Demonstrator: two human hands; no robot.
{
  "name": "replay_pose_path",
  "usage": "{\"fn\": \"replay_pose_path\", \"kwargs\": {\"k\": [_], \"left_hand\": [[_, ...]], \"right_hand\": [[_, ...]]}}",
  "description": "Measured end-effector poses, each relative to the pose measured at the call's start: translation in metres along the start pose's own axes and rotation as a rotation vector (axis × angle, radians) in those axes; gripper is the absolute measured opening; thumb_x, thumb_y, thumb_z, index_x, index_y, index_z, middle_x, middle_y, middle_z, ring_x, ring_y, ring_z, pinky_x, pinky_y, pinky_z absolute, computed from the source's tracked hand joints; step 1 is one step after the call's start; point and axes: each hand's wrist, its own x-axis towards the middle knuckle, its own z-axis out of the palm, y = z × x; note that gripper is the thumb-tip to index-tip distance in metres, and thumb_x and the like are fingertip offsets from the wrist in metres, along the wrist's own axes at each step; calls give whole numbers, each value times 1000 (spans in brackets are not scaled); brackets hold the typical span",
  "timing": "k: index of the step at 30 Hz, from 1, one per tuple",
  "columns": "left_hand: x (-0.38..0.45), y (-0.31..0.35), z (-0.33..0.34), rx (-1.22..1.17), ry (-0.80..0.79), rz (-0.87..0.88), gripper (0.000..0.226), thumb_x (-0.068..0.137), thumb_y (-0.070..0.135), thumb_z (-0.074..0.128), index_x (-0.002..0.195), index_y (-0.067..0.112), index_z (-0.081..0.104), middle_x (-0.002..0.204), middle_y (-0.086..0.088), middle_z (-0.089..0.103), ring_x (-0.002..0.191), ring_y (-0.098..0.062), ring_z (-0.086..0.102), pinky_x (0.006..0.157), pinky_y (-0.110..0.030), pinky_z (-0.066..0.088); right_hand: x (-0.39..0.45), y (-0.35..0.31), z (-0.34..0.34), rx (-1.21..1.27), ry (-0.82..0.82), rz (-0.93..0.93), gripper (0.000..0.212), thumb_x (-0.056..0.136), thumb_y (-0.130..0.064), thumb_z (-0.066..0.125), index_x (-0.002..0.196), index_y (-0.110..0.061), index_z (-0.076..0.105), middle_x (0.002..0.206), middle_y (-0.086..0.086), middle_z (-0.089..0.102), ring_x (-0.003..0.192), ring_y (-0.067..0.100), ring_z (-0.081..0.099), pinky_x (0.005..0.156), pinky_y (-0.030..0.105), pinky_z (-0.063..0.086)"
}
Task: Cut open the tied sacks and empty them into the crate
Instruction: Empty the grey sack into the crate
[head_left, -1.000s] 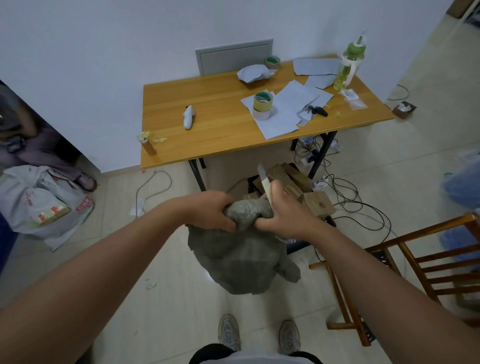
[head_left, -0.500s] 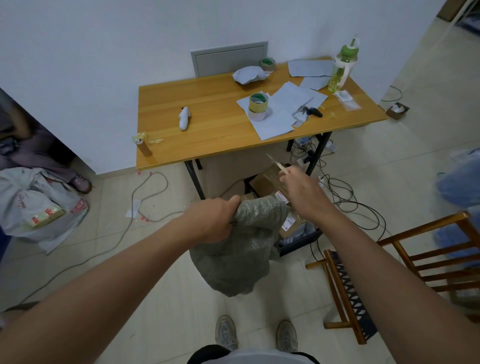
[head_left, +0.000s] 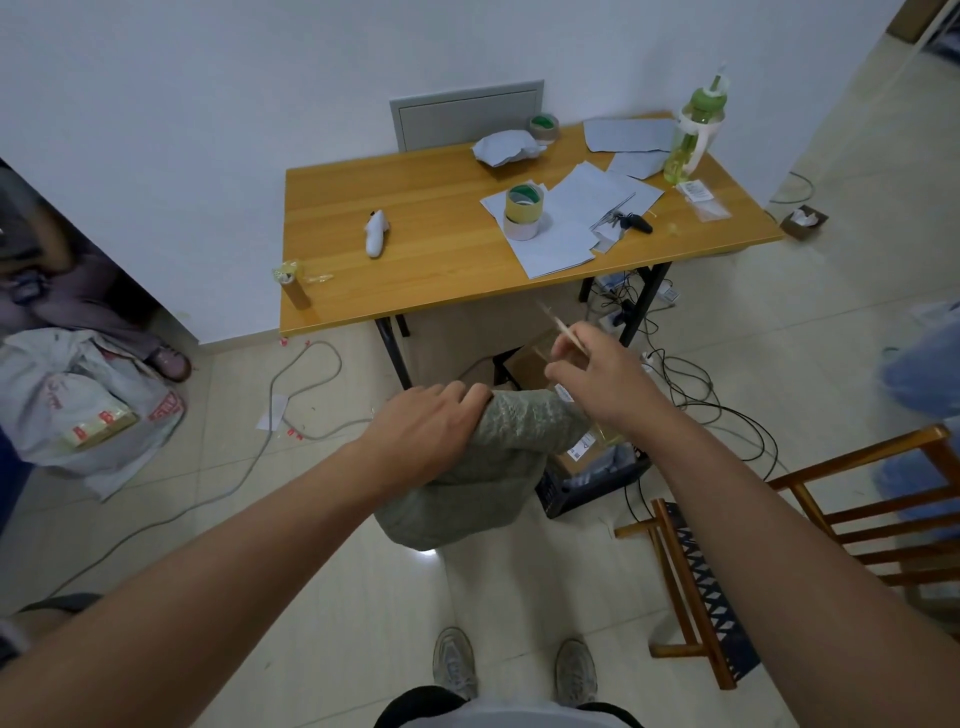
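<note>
A grey-green sack (head_left: 498, 467) hangs in front of me above the floor, its top tipped to the right. My left hand (head_left: 431, 426) grips the sack's gathered top edge. My right hand (head_left: 608, 379) is just above the sack's right end and pinches a thin pale cutter (head_left: 563, 325) that points up and left. A dark crate (head_left: 587, 486) stands on the floor under the table's front edge, partly hidden by the sack and my right arm. A cardboard box (head_left: 530, 358) shows just behind the sack.
A wooden table (head_left: 441, 270) ahead carries tape rolls (head_left: 524, 210), papers and a green bottle (head_left: 693, 137). A wooden chair (head_left: 779, 519) stands at right. Cables (head_left: 691, 384) trail across the floor. A white bag (head_left: 78, 405) and a seated person are at left.
My right hand has come off the sack's neck and risen up and right with the cutter. The sack's top has loosened and tipped right, while my left hand keeps its hold.
</note>
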Motion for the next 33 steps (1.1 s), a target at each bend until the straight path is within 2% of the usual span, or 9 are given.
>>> {"fn": "replay_pose_path", "kwargs": {"k": [7, 10, 12, 15, 18, 23, 27, 31, 33], "left_hand": [[-3, -2, -2, 61, 97, 77, 58, 86, 40, 65, 131, 19, 35, 112, -6, 60, 91, -21, 61, 80, -38, 53], [-6, 1, -11, 37, 27, 30, 70, 80, 50, 68, 134, 22, 34, 118, -1, 55, 99, -19, 58, 84, -35, 50], [-4, 0, -25, -155, -228, -114, 76, 78, 56, 67, 138, 26, 31, 123, 3, 49, 104, -16, 53, 88, -31, 49], [6, -13, -43, -544, -629, -311, 67, 80, 49, 69, 137, 30, 38, 123, 4, 52, 105, -16, 56, 90, -34, 54], [9, -24, -45, -600, -725, -378, 47, 81, 42, 71, 123, 27, 55, 111, 3, 62, 100, -15, 60, 87, -31, 54], [3, -14, -27, -407, -479, -180, 27, 83, 35, 68, 106, 27, 56, 98, 6, 62, 90, -16, 59, 81, -36, 51], [-3, -5, -25, -186, -194, 21, 29, 87, 36, 64, 110, 27, 50, 102, 5, 54, 84, -16, 58, 71, -34, 51], [-11, -2, -16, 55, 300, 193, 38, 77, 29, 71, 108, 18, 51, 97, -5, 58, 69, -19, 56, 47, -28, 45], [-11, -3, -18, 22, 289, 123, 49, 75, 29, 74, 115, 20, 47, 108, -5, 56, 76, -19, 57, 51, -31, 49]], "right_hand": [[-5, 0, -1, -157, -544, 43, 59, 79, -44, 77, 122, -22, 42, 118, -13, 47, 105, 10, 52, 77, 25, 46], [-4, 5, 9, -252, -436, -54, 44, 78, -40, 78, 92, -23, 41, 94, -5, 52, 83, 12, 53, 65, 31, 45], [-5, 6, 18, -251, -332, -148, 37, 82, -32, 75, 82, -25, 38, 83, -5, 50, 72, 8, 49, 59, 30, 39], [-15, 7, 31, -331, -194, -276, 29, 88, -25, 68, 83, -25, 39, 79, -8, 46, 68, 8, 43, 56, 27, 30], [-23, 10, 40, -397, -84, -359, 27, 87, -25, 68, 93, -16, 43, 84, -7, 42, 76, 12, 39, 55, 20, 25], [-19, 11, 21, -250, -406, -126, 57, 74, -53, 78, 100, -21, 40, 105, -10, 55, 88, 1, 53, 70, 25, 48], [-13, 16, 8, -115, -562, 42, 71, 71, -57, 78, 118, -23, 37, 132, -13, 47, 111, 5, 51, 79, 22, 47], [-14, 11, 8, -153, -527, 32, 59, 74, -44, 82, 104, -19, 38, 102, -5, 50, 88, 7, 52, 62, 20, 41], [-13, 7, 12, -166, -414, -36, 51, 76, -38, 82, 93, -20, 37, 92, -4, 49, 78, 5, 49, 59, 23, 39]]}}
